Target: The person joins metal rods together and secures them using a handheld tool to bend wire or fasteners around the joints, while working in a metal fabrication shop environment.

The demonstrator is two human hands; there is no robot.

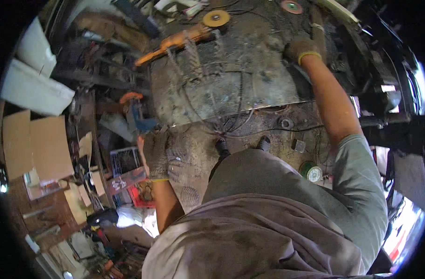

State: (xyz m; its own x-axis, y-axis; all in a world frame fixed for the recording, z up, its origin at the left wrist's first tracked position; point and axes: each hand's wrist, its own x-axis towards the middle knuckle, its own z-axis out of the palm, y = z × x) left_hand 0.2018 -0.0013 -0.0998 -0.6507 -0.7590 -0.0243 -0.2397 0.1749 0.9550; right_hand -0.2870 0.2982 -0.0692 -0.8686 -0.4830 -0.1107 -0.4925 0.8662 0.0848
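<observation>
Grey shirt and grey trousers of the person, nearest the camera, filling the lower middle; two dark shoes [222, 146] on the stained concrete floor [194, 153] just below the desk's edge. Left hand [157, 156], in a grey knit glove with a yellow cuff, hangs low at the desk's near-left corner, fingers curled loosely and clamped on nothing that can be made out; thin dark wires [231, 125] trail off the desk edge just to its right, apart from it. Left of that hand, a clutter of cardboard sheets [35, 149], papers and small tools on the floor, with a blue clamp with an orange handle [135, 111] just above the hand. On the floor to the right, a small green-and-white spool [311, 172], a metal ring [285, 123] and a small square block [298, 146]. Desk [231, 79]: a worn, dirt-streaked metal top, a loop of wire lying across it. Right hand [302, 49], same glove type, reaches out at full arm's length to the far-right part of the desk, well apart from the left hand; it rests palm down by a dark bar [317, 32] at the desk's edge, and whether it grips the bar cannot be told. Farther back, an orange angle grinder [175, 44] lies on the far-left of the desk, its yellow disc [216, 18] toward the middle, well clear of both hands. A red-and-green disc [291, 6] lies at the far rim.
</observation>
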